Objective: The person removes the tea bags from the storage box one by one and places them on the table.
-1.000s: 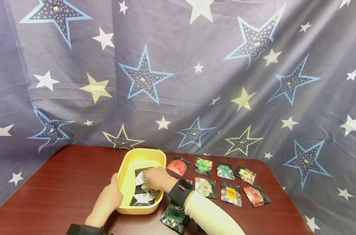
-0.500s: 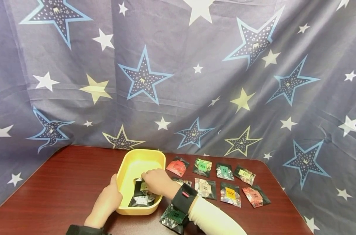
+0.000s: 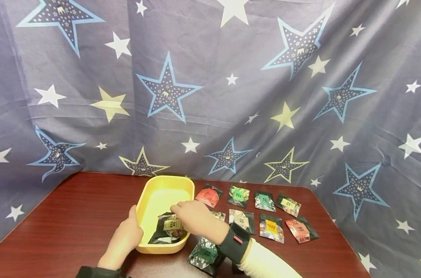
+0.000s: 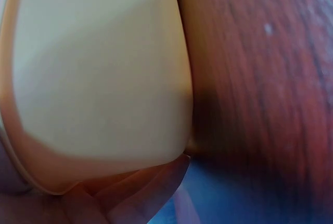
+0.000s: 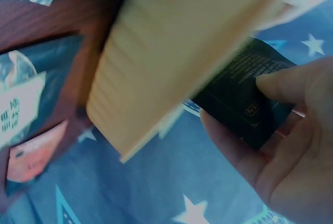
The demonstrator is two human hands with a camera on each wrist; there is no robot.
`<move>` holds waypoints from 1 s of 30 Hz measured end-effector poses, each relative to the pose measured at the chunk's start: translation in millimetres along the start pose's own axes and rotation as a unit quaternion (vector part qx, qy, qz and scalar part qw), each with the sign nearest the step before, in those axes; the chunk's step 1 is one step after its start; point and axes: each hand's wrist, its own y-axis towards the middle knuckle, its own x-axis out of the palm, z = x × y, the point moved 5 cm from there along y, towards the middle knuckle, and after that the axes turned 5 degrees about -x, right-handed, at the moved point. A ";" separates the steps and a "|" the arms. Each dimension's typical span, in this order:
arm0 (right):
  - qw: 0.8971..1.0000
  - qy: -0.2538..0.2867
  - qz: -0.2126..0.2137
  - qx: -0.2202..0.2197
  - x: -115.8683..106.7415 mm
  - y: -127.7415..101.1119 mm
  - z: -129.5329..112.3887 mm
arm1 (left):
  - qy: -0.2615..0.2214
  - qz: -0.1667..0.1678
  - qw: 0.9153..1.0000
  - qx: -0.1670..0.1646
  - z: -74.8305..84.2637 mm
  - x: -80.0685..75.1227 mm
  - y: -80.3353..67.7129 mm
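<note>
In the head view, a yellow plastic tub (image 3: 162,249) stands on the table with small black packets lying inside. My left hand (image 3: 126,233) grips its left side, thumb up along the rim. The left wrist view shows that hand's fingers (image 4: 151,187) against the tub's wall. Over the tub's right rim, my right hand (image 3: 198,218) pinches a black packet (image 5: 250,91) between thumb and fingers; its printed back faces the right wrist camera. A packet with a yellowish label (image 3: 173,225) lies under that hand in the tub, overlapping a white-labelled packet (image 3: 166,239).
Right of the tub, packets lie in loose rows, among them a red one (image 3: 209,196), a light green one (image 3: 239,195) and an orange-labelled one (image 3: 271,227). A green-labelled packet (image 3: 207,253) lies nearer, partly under the right wrist. A star-patterned curtain (image 3: 210,96) hangs behind the table.
My right hand has drawn back toward the tub's right rim and nearer to me. The yellowish-labelled packet now shows more fully and covers more of the white-labelled one. My left hand keeps its grip.
</note>
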 end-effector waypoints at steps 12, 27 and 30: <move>0.996 0.077 0.031 0.018 -40.6 -68.5 13.7 | -0.004 -0.007 1.000 -0.007 -2.6 -0.4 2.1; 0.975 0.173 -0.068 0.118 -40.3 -167.7 34.3 | -0.010 -0.019 1.000 -0.005 -3.7 1.6 1.8; 0.966 0.185 -0.090 0.155 -34.7 -188.7 42.0 | -0.008 -0.019 1.000 -0.004 -2.8 1.7 1.6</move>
